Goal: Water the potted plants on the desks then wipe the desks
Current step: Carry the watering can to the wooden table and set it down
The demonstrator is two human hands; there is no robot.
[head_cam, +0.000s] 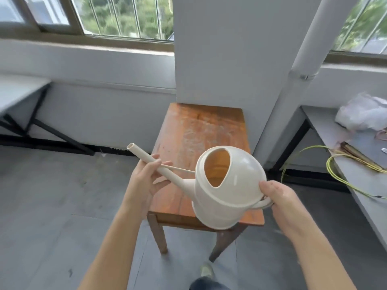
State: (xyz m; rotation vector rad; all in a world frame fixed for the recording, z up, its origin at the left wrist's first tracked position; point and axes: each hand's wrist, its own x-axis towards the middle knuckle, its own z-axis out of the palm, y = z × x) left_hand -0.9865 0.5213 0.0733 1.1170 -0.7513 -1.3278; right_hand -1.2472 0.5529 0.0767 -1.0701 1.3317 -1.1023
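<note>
1. Gripping the handle of the watering can (228, 185), the right hand (278, 197) is holding it above the small wooden table (201, 130).
2. The left hand (146, 178) is grasping the long spout (138, 150) (cream, like the body).
3. A plastic bag (362, 116) is lying on the grey table (360, 176) at right.

A small wooden table (201, 130) with a worn orange-brown top stands on the grey floor (52, 206), its far edge against a white pillar (219, 59); 2 of its legs show. To the right, a grey desk (368, 174) carries a white plastic bag (364, 114), a yellow-green cable (327, 164) looping over its edge and a flat brown bundle (359, 152). At far left stands a white desk (18, 91) on a black frame.
</note>
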